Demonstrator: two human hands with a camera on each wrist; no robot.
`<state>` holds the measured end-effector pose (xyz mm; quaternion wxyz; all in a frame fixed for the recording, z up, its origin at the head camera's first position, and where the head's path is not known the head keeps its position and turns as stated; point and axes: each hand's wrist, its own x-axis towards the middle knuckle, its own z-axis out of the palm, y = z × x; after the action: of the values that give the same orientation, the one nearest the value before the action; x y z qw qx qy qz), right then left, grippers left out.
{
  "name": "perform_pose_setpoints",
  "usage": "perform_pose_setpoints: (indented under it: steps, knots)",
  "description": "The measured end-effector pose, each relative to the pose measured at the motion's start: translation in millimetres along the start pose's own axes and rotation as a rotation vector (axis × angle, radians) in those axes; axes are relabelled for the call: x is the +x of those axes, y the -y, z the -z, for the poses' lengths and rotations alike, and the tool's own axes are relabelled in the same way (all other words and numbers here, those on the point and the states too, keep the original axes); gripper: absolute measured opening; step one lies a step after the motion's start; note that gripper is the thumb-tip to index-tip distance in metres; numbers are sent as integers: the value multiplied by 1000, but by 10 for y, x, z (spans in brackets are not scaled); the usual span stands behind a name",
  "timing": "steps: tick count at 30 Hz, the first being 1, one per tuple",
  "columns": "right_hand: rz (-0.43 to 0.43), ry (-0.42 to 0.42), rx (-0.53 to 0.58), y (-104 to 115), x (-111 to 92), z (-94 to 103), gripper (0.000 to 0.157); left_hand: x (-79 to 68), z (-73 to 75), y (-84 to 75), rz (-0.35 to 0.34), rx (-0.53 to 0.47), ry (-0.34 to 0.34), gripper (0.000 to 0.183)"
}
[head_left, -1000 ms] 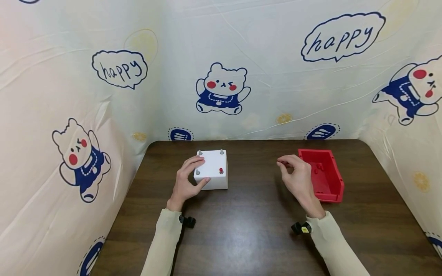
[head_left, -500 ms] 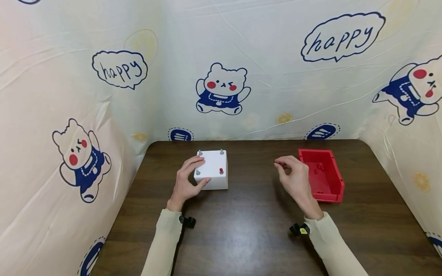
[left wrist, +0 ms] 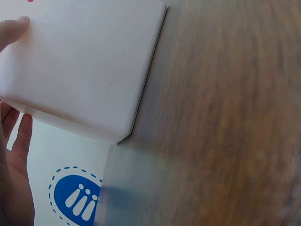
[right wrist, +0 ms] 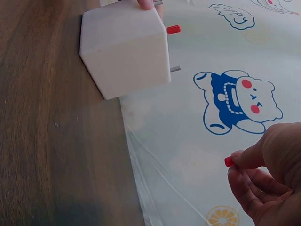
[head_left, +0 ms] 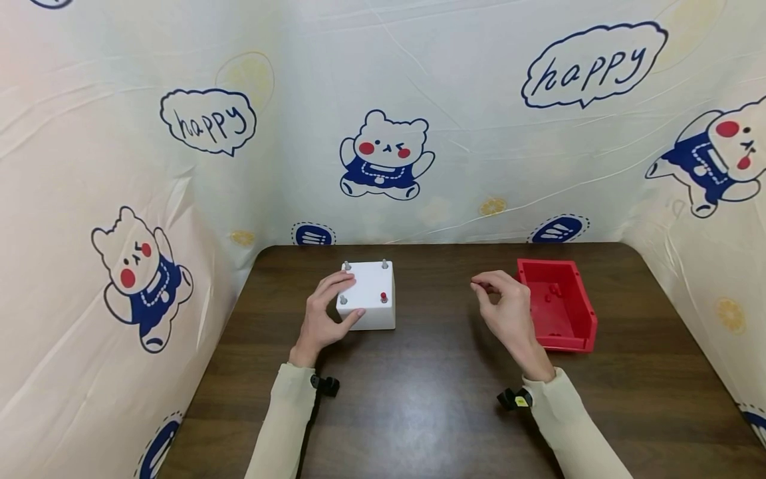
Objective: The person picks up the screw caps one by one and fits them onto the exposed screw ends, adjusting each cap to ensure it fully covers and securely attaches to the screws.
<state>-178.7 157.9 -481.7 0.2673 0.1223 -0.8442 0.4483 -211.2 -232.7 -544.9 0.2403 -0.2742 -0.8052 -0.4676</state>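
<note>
A white box (head_left: 371, 320) stands on the table, with a grey metal post near each corner of its top. My left hand (head_left: 320, 319) holds it from the left, thumb on the near face and fingers over the top's left edge. One post, at the near right corner, wears a red cap (right wrist: 174, 29). To the right of the box, my right hand (head_left: 509, 309) is in the air, pinching another small red cap (right wrist: 228, 161) between thumb and fingertips. In the left wrist view, the thumb (left wrist: 13, 30) lies against the box's face.
A red open bin (head_left: 585, 313) sits right of my right hand, with several small red pieces inside. The dark wooden table (head_left: 431, 412) ends at a printed cloth (head_left: 467, 133) hanging behind and at both sides.
My right hand has drifted slightly left, away from the bin and toward the box, still pinching the cap. The left hand and the box have stayed put.
</note>
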Motion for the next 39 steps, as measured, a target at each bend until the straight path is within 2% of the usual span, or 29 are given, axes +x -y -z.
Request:
perform_pose_setpoints:
  steps: [8, 15, 19, 20, 27, 39]
  knots:
    - [2, -10, 18, 23, 3, -56, 20, 14, -21, -34, -20, -18, -29, 64]
    - [-5, -2, 9, 42, -6, -97, 20, 97, 35, -349, -34, -41, -32, 58]
    - [-8, 2, 7, 51, -7, -115, 17, 114, 49, -410, -32, -34, -30, 58]
    - [-9, 2, 8, 56, -4, -118, 17, 112, 49, -407, -28, -39, -29, 58]
    - [-23, -4, 26, 87, 17, -146, 19, 3, 15, 9, 11, 13, 4, 62]
    - [-14, -16, 41, 156, 14, -183, 19, -3, -40, 4, -7, -17, -24, 62]
